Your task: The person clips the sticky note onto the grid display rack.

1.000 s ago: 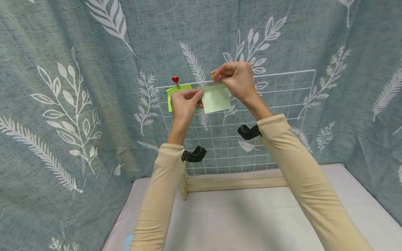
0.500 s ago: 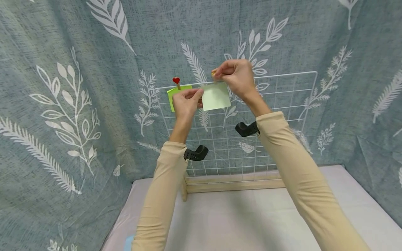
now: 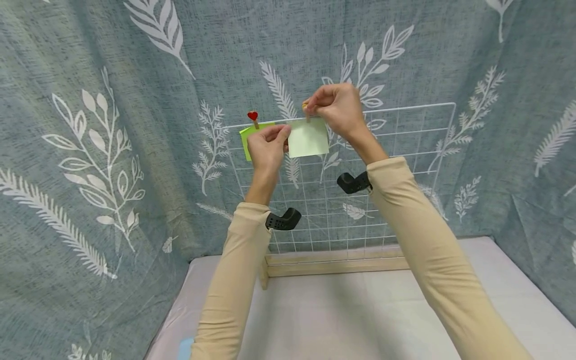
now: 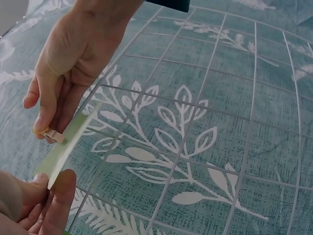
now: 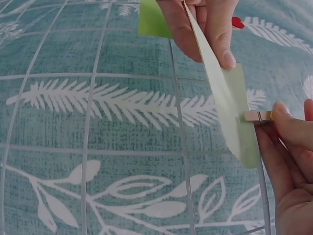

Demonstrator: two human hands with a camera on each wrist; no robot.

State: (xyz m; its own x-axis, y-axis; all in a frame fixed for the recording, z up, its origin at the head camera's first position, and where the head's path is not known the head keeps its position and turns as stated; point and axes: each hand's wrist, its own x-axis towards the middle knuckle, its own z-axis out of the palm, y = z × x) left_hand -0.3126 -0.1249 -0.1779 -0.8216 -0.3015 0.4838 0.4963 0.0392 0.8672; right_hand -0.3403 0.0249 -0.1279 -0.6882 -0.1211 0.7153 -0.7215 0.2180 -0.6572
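A pale green sticky note (image 3: 308,140) is at the top wire of a white wire grid (image 3: 405,132). My left hand (image 3: 266,150) pinches the note's left edge between thumb and fingers. With thumb and fingertips my right hand (image 3: 339,110) pinches a small wooden clothespin (image 5: 257,116) with a yellow piece at its end. In the right wrist view the clothespin's tip lies on the note's upper edge. Left of it, a bright green sticky note (image 3: 246,142) hangs under a clothespin with a red heart (image 3: 253,116), partly hidden by my left hand.
The grid stands in a wooden base (image 3: 337,266) on a table with a white cloth (image 3: 333,315). Behind it hangs a blue-green curtain (image 3: 288,30) with white leaf prints. A light blue item (image 3: 185,348) shows by the left sleeve.
The clothespin has come down over the pale green note's top edge, and more of it shows now. The note has risen slightly, with both hands still close to it.
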